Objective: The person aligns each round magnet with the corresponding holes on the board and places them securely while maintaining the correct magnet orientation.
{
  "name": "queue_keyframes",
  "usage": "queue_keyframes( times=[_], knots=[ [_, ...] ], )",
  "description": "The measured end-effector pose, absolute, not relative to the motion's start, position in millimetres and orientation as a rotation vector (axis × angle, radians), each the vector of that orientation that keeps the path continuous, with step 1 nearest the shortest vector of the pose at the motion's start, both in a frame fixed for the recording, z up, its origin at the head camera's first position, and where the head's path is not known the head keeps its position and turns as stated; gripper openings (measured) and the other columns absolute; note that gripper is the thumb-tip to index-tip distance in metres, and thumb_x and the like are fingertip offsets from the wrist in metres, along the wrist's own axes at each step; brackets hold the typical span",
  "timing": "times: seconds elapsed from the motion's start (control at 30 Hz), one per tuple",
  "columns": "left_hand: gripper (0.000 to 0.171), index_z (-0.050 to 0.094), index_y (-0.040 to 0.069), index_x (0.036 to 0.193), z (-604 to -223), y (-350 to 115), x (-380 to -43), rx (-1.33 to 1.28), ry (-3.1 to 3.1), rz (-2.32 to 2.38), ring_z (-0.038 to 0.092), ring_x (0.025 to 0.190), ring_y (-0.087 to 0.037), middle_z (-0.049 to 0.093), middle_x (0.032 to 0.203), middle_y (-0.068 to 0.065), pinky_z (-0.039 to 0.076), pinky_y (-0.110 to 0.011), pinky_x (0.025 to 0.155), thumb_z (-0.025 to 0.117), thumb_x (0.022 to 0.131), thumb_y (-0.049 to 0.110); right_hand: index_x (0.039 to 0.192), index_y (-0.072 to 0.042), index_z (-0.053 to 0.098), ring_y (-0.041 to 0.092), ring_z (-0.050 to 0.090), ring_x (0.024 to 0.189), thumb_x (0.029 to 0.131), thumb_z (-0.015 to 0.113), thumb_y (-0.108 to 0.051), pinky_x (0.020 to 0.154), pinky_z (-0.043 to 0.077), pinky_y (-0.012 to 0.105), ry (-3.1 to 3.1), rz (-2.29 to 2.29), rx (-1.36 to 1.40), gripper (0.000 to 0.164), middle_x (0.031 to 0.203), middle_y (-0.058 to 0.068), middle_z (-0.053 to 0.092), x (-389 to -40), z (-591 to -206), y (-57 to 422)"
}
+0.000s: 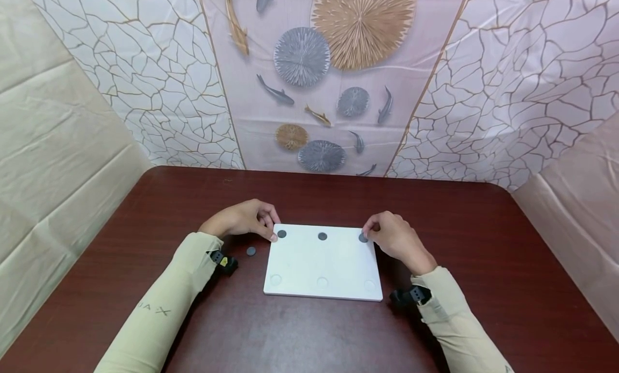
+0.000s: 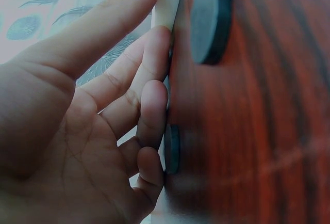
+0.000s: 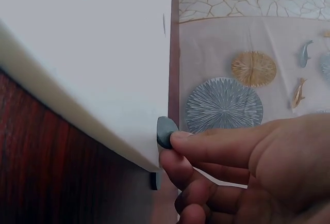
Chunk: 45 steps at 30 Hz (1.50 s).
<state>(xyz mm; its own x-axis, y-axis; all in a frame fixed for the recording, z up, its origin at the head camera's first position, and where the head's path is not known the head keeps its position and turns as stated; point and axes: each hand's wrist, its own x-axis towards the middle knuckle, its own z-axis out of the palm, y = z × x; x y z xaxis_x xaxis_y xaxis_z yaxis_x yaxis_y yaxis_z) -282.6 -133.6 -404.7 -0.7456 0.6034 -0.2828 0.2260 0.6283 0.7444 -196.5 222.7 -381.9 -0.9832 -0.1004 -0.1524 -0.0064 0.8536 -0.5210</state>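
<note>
A white rectangular board (image 1: 321,260) lies flat on the table, with round recesses along its near edge. My left hand (image 1: 249,220) holds the board's far left corner, thumb on top and fingers by the edge. Between thumb and fingertip, my right hand (image 1: 396,237) pinches a dark grey disc (image 3: 166,132) at the far right corner. Two more discs sit at the far left (image 1: 282,234) and far middle (image 1: 322,236) of the board. Left of the board lies a loose disc (image 1: 251,251); another disc (image 2: 172,149) is beside my left fingers.
The dark red-brown wooden table (image 1: 242,330) extends around the board. One more dark disc (image 3: 155,180) shows below the board's corner in the right wrist view. A patterned cloth (image 1: 309,109) hangs behind the table, with pale cloth at both sides.
</note>
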Motion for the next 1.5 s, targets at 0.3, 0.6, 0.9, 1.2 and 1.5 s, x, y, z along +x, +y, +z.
queue_keyframes(
  times=[0.3, 0.6, 0.9, 1.2, 1.5],
  knots=[
    [0.031, 0.074, 0.013, 0.109, -402, -134, -283, 0.637, 2.345, 0.944, 0.066, 0.091, -0.016, 0.074, 0.094, -0.001, 0.050, -0.034, 0.088, 0.091, 0.084, 0.019, 0.097, -0.008, 0.075, 0.021, 0.058, 0.073, 0.103, 0.066, -0.010, 0.061, 0.044, 0.032, 2.895, -0.753, -0.087, 0.012, 0.096, 0.008, 0.072, -195, -381, 218],
    [0.031, 0.074, 0.014, 0.110, -401, -134, -284, 0.632, 2.358, 0.922, 0.066, 0.091, -0.017, 0.074, 0.094, 0.000, 0.050, -0.035, 0.088, 0.090, 0.084, 0.020, 0.095, -0.007, 0.073, 0.020, 0.058, 0.068, 0.102, 0.063, -0.005, 0.061, 0.045, 0.033, 2.974, -0.642, -0.127, 0.012, 0.091, 0.007, 0.071, -193, -381, 211],
    [0.031, 0.074, 0.013, 0.109, -401, -133, -283, 0.616, 2.358, 0.933, 0.065, 0.089, -0.017, 0.073, 0.093, -0.001, 0.050, -0.034, 0.086, 0.090, 0.084, 0.019, 0.098, -0.009, 0.068, 0.020, 0.059, 0.069, 0.103, 0.057, -0.005, 0.062, 0.047, 0.036, 2.989, -0.527, -0.169, 0.013, 0.097, 0.004, 0.073, -190, -383, 208],
    [0.030, 0.074, 0.013, 0.108, -404, -133, -284, 0.618, 2.342, 0.952, 0.065, 0.088, -0.017, 0.073, 0.092, -0.002, 0.050, -0.033, 0.085, 0.091, 0.083, 0.018, 0.099, -0.007, 0.067, 0.021, 0.060, 0.074, 0.103, 0.058, -0.004, 0.068, 0.050, 0.042, 2.985, -0.512, -0.177, 0.010, 0.100, 0.006, 0.072, -188, -383, 208],
    [0.031, 0.074, 0.012, 0.108, -405, -132, -284, 0.627, 2.341, 0.953, 0.065, 0.088, -0.016, 0.073, 0.092, -0.001, 0.050, -0.033, 0.085, 0.091, 0.083, 0.018, 0.094, -0.007, 0.064, 0.021, 0.058, 0.074, 0.103, 0.055, 0.000, 0.067, 0.049, 0.039, 2.993, -0.503, -0.171, 0.014, 0.099, 0.007, 0.071, -187, -384, 206]
  ],
)
